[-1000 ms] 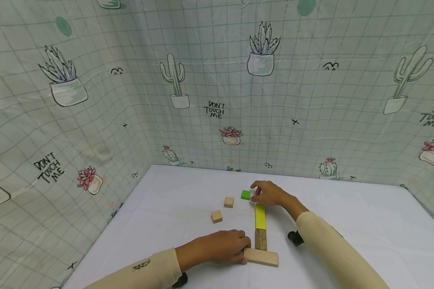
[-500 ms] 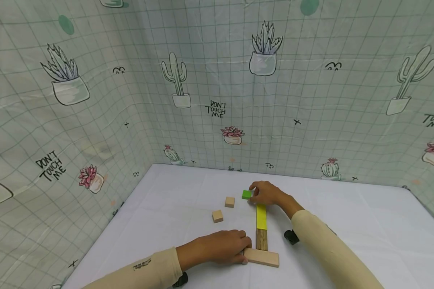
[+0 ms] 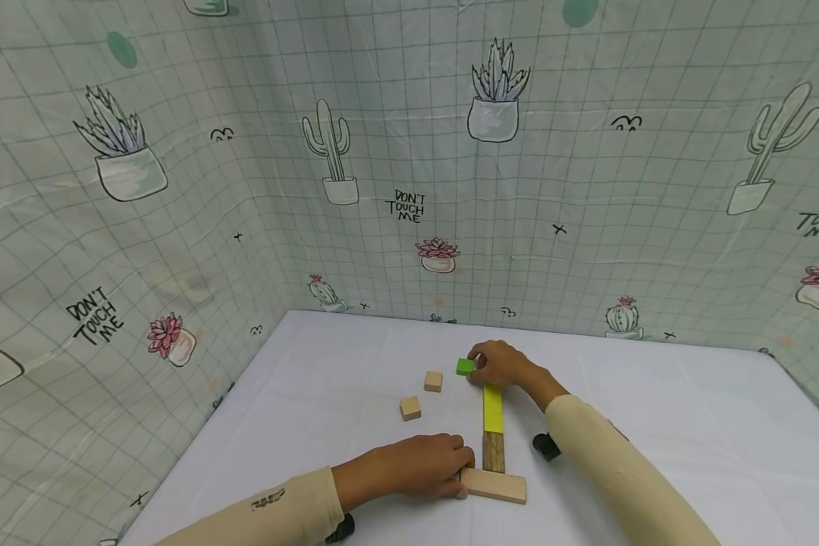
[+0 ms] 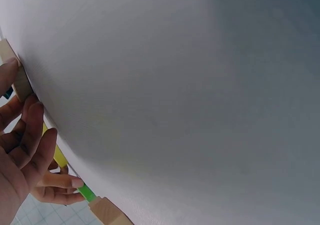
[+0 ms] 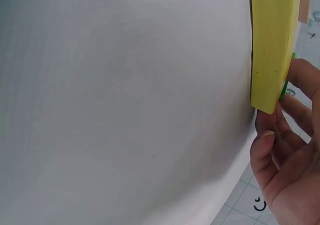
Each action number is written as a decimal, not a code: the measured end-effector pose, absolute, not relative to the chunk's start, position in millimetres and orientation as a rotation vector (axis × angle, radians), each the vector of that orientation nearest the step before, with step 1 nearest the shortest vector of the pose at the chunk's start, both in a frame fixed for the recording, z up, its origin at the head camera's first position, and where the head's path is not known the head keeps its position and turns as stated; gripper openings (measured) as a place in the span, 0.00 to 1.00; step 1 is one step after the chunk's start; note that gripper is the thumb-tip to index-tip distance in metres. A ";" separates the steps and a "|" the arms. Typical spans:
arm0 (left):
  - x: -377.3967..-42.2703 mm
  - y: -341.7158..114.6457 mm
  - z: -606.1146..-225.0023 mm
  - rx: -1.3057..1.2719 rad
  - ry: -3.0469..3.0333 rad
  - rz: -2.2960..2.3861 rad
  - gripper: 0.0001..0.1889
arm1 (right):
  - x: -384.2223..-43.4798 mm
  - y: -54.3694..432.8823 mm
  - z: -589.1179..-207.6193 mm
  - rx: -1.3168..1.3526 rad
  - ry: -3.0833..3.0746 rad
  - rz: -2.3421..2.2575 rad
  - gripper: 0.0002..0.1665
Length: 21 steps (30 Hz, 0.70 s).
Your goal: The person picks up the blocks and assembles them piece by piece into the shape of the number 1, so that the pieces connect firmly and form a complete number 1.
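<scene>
My left hand (image 3: 426,464) pinches the left end of a plain wooden block (image 3: 494,485), which lies crosswise near the front of the table. Farther back, my right hand (image 3: 508,364) has its thumb and forefinger at the right edge of a small green block (image 3: 465,367), seeming to pinch it. Under that hand begins a long yellow block (image 3: 493,409), which meets a dark brown block (image 3: 494,453) end to end. The brown block's near end reaches the plain block. In the right wrist view, the yellow block (image 5: 272,45) partly hides the green one.
Two small plain wooden blocks (image 3: 433,381) (image 3: 410,408) lie left of the yellow block. White cloth (image 3: 341,379) covers the table. Behind and at the left hangs a grid-patterned curtain (image 3: 382,152) with cactus drawings. Black wrist devices show under both forearms.
My right hand has moved slightly left, closing its thumb and forefinger onto the green block's edge. The left hand and the other blocks stay as they were.
</scene>
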<state>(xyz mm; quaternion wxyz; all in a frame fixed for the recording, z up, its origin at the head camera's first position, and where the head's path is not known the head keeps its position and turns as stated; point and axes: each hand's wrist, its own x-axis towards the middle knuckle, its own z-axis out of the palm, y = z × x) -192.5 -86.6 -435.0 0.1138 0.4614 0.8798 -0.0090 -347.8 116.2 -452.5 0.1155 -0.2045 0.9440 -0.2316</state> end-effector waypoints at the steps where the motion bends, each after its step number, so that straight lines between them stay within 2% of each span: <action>1: -192.5 -86.5 -435.1 1.353 2.581 -0.026 0.20 | -347.8 116.2 -452.8 -0.600 2.768 -0.680 0.23; 21: -192.5 -86.6 -435.6 1.345 2.581 -0.006 0.19 | -347.9 123.1 -451.3 -0.652 2.777 -0.665 0.23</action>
